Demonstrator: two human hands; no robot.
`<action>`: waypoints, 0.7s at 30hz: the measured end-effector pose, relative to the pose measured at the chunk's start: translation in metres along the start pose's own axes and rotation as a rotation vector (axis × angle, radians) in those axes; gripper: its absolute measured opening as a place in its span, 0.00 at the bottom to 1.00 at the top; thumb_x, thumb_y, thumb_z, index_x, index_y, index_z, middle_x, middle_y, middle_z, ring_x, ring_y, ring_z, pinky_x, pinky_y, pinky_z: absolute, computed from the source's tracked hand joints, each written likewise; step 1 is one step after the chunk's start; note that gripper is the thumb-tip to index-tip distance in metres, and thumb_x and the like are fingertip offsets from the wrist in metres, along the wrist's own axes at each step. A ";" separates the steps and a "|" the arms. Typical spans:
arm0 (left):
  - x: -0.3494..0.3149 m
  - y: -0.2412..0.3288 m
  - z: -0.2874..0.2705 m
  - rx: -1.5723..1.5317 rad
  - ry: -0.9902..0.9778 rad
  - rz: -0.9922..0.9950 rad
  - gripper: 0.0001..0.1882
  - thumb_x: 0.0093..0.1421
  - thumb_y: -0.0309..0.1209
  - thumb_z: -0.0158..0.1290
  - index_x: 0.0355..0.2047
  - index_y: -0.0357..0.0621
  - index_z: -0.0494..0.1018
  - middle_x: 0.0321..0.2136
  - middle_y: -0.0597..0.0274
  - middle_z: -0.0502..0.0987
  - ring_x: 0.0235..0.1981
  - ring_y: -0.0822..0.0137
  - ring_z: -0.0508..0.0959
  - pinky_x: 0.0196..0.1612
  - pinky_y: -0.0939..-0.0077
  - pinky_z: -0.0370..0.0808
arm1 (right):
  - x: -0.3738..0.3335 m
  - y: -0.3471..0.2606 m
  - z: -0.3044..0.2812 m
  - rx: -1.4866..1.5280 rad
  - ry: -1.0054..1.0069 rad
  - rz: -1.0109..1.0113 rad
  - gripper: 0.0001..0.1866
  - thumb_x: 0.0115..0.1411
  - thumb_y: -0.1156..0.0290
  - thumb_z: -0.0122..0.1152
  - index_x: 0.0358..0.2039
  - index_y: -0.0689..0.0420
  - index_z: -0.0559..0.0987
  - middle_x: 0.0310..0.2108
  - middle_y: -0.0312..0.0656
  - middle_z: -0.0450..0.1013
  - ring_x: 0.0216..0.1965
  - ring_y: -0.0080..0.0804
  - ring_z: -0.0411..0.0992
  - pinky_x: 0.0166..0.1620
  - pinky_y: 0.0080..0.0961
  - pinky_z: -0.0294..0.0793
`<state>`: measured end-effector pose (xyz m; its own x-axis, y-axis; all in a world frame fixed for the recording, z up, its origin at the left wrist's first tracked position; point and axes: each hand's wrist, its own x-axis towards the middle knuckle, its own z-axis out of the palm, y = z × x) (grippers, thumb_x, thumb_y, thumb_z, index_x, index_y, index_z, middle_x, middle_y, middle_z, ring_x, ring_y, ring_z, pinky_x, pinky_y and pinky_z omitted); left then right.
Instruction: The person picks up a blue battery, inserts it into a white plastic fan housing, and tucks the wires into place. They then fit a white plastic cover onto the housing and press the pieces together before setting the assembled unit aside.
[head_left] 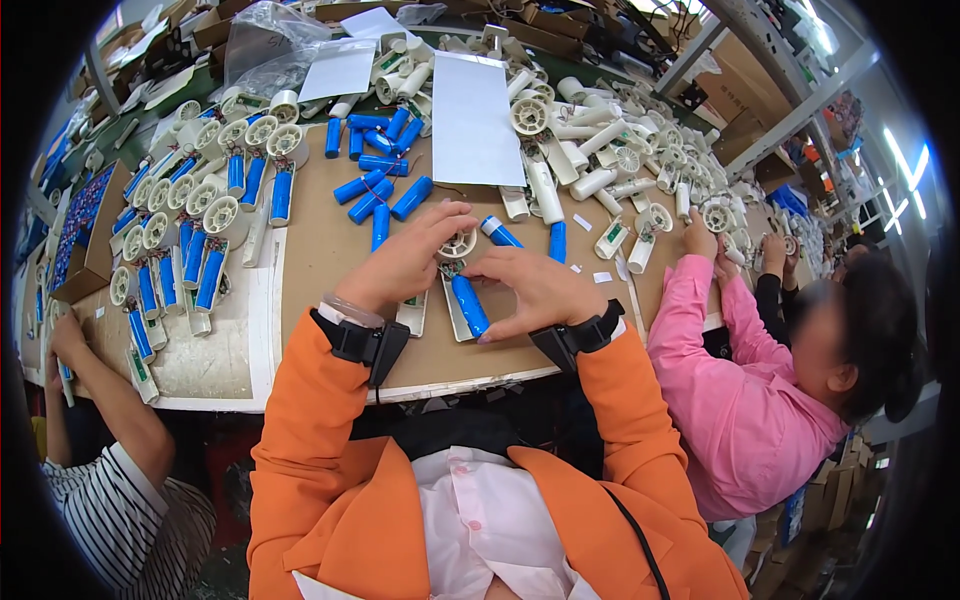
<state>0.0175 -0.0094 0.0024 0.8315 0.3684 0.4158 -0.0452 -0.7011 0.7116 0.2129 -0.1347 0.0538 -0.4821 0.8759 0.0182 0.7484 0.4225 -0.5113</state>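
In front of me on the brown board lies a white handheld-fan housing [449, 296], its round, spoked head up and its handle toward me. A blue cylindrical battery [468, 306] sits along the handle, with small wires near the head. My left hand [405, 258] curls over the round head from the left, fingers bent onto it. My right hand [540, 287] is at the right of the battery, thumb by its lower end and fingers near its upper end. Another white handle shell [411, 314] is partly hidden under my left wrist. Just beyond lies a loose blue battery [501, 232].
Several blue batteries [383, 165] are piled ahead beside a white sheet [475, 120]. Fan housings with batteries [200, 215] stand in rows at left; white casings [620, 140] are heaped at right. A striped-shirt co-worker [120, 500] and a pink-sleeved one [730, 380] flank me.
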 end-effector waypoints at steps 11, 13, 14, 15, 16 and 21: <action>-0.002 -0.003 0.003 0.004 0.024 -0.041 0.37 0.46 0.06 0.40 0.58 0.43 0.67 0.61 0.49 0.64 0.64 0.48 0.63 0.65 0.64 0.64 | 0.007 -0.024 -0.008 -0.132 -0.066 0.134 0.35 0.43 0.55 0.73 0.49 0.60 0.75 0.43 0.46 0.72 0.47 0.46 0.71 0.49 0.37 0.72; -0.002 -0.003 0.003 0.015 0.029 -0.039 0.37 0.46 0.07 0.40 0.57 0.44 0.67 0.61 0.49 0.64 0.64 0.48 0.63 0.64 0.63 0.65 | 0.006 -0.023 -0.007 -0.159 -0.160 0.193 0.35 0.43 0.55 0.73 0.50 0.58 0.75 0.44 0.46 0.72 0.48 0.46 0.71 0.49 0.37 0.72; -0.002 -0.003 0.003 0.015 0.030 -0.038 0.37 0.46 0.07 0.40 0.57 0.44 0.67 0.61 0.49 0.64 0.64 0.48 0.63 0.64 0.63 0.65 | 0.006 -0.022 -0.005 -0.159 -0.160 0.194 0.35 0.43 0.55 0.73 0.50 0.58 0.75 0.44 0.46 0.72 0.48 0.46 0.71 0.49 0.37 0.72; -0.002 -0.003 0.002 0.025 0.033 -0.035 0.36 0.46 0.07 0.40 0.57 0.44 0.67 0.61 0.49 0.64 0.63 0.48 0.63 0.64 0.63 0.65 | 0.005 -0.022 -0.003 -0.158 -0.084 0.147 0.35 0.43 0.55 0.73 0.50 0.57 0.74 0.45 0.46 0.72 0.49 0.46 0.71 0.50 0.37 0.72; -0.002 -0.003 0.002 0.035 0.036 -0.031 0.36 0.46 0.07 0.41 0.57 0.44 0.67 0.61 0.49 0.64 0.63 0.48 0.64 0.64 0.63 0.65 | 0.004 -0.021 0.000 -0.156 -0.007 0.101 0.35 0.43 0.55 0.73 0.51 0.55 0.74 0.45 0.46 0.71 0.49 0.46 0.71 0.50 0.37 0.72; -0.002 -0.004 0.003 0.041 0.047 -0.024 0.36 0.47 0.07 0.42 0.57 0.44 0.67 0.61 0.49 0.64 0.63 0.48 0.64 0.63 0.63 0.66 | 0.005 -0.018 0.002 -0.105 0.047 0.063 0.35 0.44 0.56 0.73 0.52 0.54 0.73 0.47 0.45 0.70 0.51 0.46 0.70 0.52 0.36 0.72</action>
<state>0.0177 -0.0094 -0.0035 0.8051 0.4131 0.4256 -0.0019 -0.7157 0.6984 0.1963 -0.1385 0.0610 -0.4126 0.9104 0.0308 0.8211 0.3863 -0.4202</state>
